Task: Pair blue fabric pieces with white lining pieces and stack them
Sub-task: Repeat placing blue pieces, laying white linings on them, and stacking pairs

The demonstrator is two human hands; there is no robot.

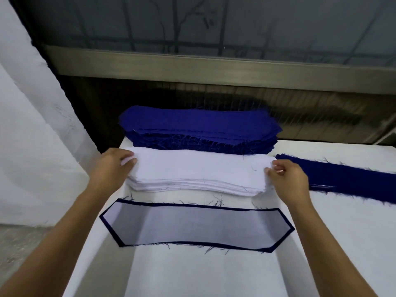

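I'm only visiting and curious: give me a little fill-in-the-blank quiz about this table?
The lining stack gripped at its ends by the left hand and right hand is coloured ____.
Behind it sits a pile of ____ pieces.
In the nearest pair, the lining lies ____ the blue piece.
Missing: white; blue; on top of.

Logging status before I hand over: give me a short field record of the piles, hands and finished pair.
blue fabric stack: back of table, behind the white stack
white lining stack: middle, between blue stack and pair
left hand: grips its left end
right hand: pinches its right end
paired piece: front, white lining over blue, blue edge showing round it
loose blue fabric: right of the stacks, lying flat
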